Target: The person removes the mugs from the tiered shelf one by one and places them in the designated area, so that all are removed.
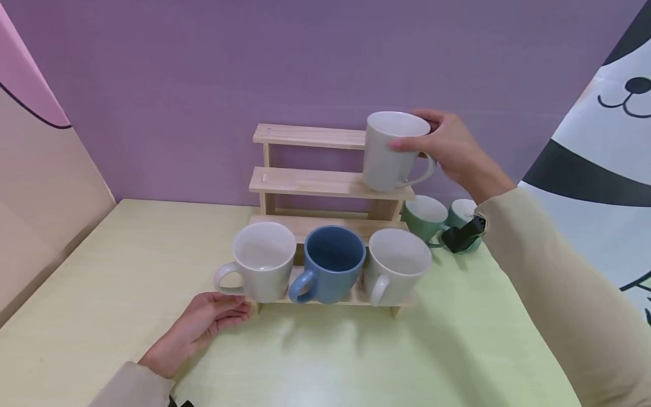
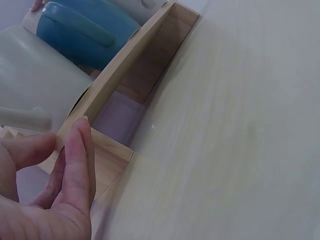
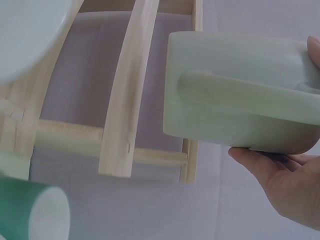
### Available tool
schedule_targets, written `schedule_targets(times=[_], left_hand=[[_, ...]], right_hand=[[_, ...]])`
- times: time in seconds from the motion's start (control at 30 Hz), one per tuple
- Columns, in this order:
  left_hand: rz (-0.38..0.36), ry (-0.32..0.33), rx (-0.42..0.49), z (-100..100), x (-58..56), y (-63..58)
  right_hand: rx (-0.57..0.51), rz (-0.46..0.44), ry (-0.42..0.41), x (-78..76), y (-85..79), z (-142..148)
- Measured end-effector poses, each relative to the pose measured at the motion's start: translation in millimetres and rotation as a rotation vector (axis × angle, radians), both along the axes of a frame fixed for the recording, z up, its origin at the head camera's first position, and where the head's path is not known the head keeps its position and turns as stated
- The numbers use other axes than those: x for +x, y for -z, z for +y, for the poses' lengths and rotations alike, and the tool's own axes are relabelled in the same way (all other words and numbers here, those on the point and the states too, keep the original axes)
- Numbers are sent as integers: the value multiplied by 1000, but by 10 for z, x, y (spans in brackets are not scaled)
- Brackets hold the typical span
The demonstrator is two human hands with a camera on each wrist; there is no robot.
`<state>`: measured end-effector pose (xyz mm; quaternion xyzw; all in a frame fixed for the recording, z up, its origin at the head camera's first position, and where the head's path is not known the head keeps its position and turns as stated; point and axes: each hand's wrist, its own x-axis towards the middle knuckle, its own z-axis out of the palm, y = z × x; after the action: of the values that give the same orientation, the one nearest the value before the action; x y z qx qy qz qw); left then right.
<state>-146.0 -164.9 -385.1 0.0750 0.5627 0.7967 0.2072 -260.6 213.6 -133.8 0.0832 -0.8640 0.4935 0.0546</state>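
- one white mug [image 1: 382, 161]: grips by the sides with right fingers [image 1: 409, 143], likely leaving base free
- pinches wooden rack [image 1: 305, 180] with left fingers [image 2: 76, 162], probably for steadiness

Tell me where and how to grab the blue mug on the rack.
Probably by its handle, from the front and slightly left: the blue mug stands upright on the wooden rack with its handle turned that way, while one white mug close on its left and another white mug on its right leave little room around the body.
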Motion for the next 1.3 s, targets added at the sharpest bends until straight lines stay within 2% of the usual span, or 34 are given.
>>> schedule_targets(times=[0.13, 0.6, 0.73, 0.87, 1.1, 1.3], left_hand=[[-5, -10, -18, -17, 14, -6], [-8, -4, 18, -41, 16, -56], [11, -2, 12, -42, -30, -36], [27, -3, -3, -64, -29, -14], [-18, -21, 5, -42, 19, -92], [-26, -28, 7, -43, 24, -85]], right_hand=[[-7, 2, -1, 36, -6, 56], [-45, 22, 23, 106, -41, 261], [-45, 31, 32, 124, -66, 320], [-57, 32, 38, 151, -64, 370], [-23, 17, 76, 168, -40, 485], [30, 11, 111, 192, 27, 587]])
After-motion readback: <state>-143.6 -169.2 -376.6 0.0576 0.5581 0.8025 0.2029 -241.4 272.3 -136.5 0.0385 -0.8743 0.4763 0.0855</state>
